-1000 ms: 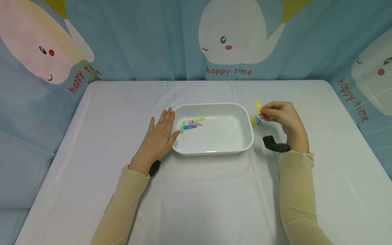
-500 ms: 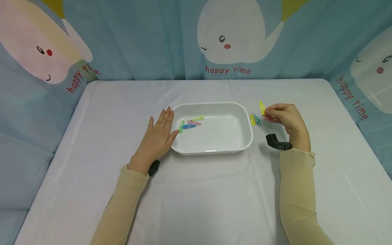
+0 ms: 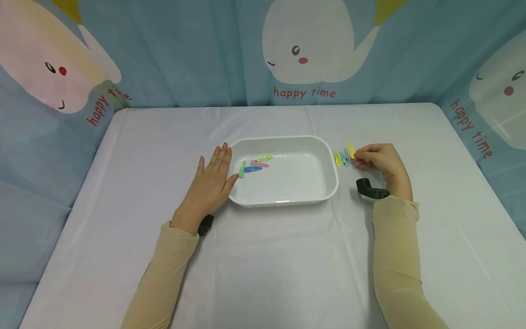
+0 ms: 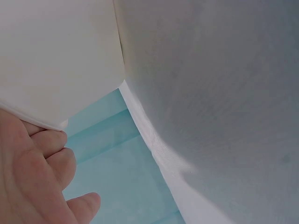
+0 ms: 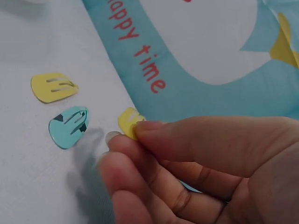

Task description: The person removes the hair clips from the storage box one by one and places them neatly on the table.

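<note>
A small curtained-off place, as I watched it from afar
I could not tell whether a home or a lab lay around it: blue cloth (image 3: 213, 55) hung behind the table (image 3: 411, 119) and along both sides, printed with whale-like cartoon figures (image 3: 312, 41) and red "happy time" lettering (image 3: 304, 92), a creased white cover (image 3: 287, 274) lay over the table, and the black wrist-worn cameras (image 3: 371, 189) made me take it for a recording set

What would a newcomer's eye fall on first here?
Probably the white tray at mid-table, four colourful hair clips lying toward its left end. Next, the bright yellow clip that the right hand pinches, right of the tray, near another yellow clip and a teal one. Behind, the blue curtain stands out with cartoon whales and "happy time" lettering.
</note>
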{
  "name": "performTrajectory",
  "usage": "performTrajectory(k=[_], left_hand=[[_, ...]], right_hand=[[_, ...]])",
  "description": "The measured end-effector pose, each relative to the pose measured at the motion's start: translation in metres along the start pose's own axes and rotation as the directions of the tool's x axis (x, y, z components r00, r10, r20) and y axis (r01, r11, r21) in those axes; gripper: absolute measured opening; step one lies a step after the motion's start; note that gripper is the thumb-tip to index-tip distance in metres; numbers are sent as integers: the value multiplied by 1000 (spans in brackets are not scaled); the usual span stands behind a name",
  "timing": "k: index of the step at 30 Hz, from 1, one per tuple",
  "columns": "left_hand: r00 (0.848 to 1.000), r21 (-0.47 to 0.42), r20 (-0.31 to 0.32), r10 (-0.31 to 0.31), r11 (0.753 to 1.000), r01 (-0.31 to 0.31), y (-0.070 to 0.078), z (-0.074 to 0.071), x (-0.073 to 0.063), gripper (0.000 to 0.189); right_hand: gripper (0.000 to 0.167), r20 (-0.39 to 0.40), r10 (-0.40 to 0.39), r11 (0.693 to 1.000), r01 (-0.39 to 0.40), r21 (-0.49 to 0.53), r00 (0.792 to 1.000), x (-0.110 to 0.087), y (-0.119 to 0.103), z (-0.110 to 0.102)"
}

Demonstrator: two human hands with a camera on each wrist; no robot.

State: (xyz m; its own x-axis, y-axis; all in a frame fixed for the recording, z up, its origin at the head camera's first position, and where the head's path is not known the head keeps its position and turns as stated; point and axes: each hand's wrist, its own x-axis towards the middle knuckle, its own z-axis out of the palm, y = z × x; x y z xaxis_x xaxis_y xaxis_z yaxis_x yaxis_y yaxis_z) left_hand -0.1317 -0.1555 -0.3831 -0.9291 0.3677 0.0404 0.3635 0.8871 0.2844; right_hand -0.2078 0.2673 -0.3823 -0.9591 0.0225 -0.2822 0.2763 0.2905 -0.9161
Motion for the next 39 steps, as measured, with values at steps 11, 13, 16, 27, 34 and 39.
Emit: performTrajectory(k=[11,13,16,27,34,39], left_hand=[[1000,-10,-10,5,1000,-5,1,-2,-1,66],[1000,-10,-8,6,1000,-6,1,-2,-1,66],[1000,-11,-1,5,1000,-5,0,-1,0,66],[1000,-8,3,0,1000,0,1,-1,0,66],[1000,-11,5,1,1000,-1,0,0,-1,66],[1000,-8,1,5,1000,-5,-1,1,-1,66]], right_hand=[[8,41,95,991,-91,-93,995,2,4,-2],[7,39,110,988,-105,-113,993,2,4,-2],[7,30,130,979,-124,-160,991,1,3,-2],[18,32,132,967,-122,-223,991,-1,-1,0],[13,28,131,967,-122,-224,991,-1,1,-3],[21,32,128,968,-118,-220,991,-1,2,-3]])
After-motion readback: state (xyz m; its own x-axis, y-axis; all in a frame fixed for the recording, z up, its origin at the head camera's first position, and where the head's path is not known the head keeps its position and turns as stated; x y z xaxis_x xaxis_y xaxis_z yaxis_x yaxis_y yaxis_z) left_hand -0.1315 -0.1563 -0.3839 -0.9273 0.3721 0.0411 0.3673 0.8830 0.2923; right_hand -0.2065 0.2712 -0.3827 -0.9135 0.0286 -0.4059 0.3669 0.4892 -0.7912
